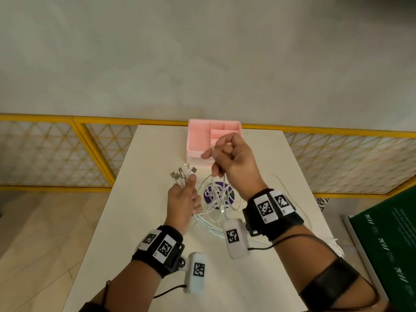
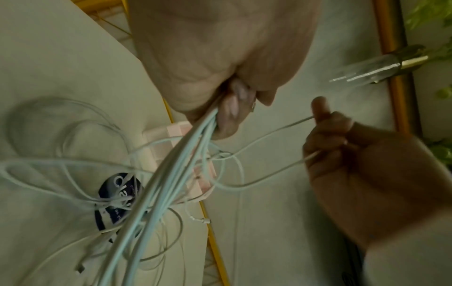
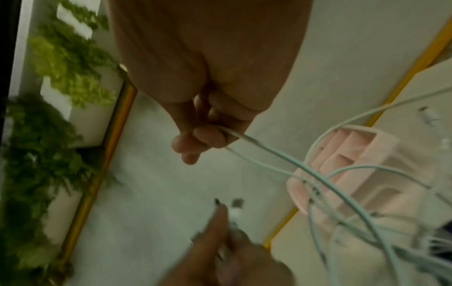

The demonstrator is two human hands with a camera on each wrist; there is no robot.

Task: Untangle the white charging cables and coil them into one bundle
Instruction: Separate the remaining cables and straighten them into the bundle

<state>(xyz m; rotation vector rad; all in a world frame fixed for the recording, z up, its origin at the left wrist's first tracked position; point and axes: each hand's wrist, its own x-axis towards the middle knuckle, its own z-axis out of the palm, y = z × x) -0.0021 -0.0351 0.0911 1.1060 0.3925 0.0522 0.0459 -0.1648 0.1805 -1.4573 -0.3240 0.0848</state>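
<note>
Several white charging cables [image 1: 216,199] hang in a tangle between both raised hands and down onto the white table [image 1: 144,221]. My left hand [image 1: 184,199] grips a bunch of them just below their plugs [image 1: 183,174], which fan out above its fist. In the left wrist view the gathered strands [image 2: 176,174] run out from under the curled fingers [image 2: 227,114]. My right hand [image 1: 229,163], higher and to the right, pinches a loop of cable [image 3: 257,143] pulled up from the tangle. A loose plug [image 2: 204,220] dangles lower down.
A pink compartment box [image 1: 202,140] stands at the table's far edge, just behind my right hand. A round purple sticker [image 1: 219,194] lies under the cable loops. A yellow-framed lattice fence [image 1: 90,154] runs behind the table. A green panel [image 1: 387,239] stands at the right.
</note>
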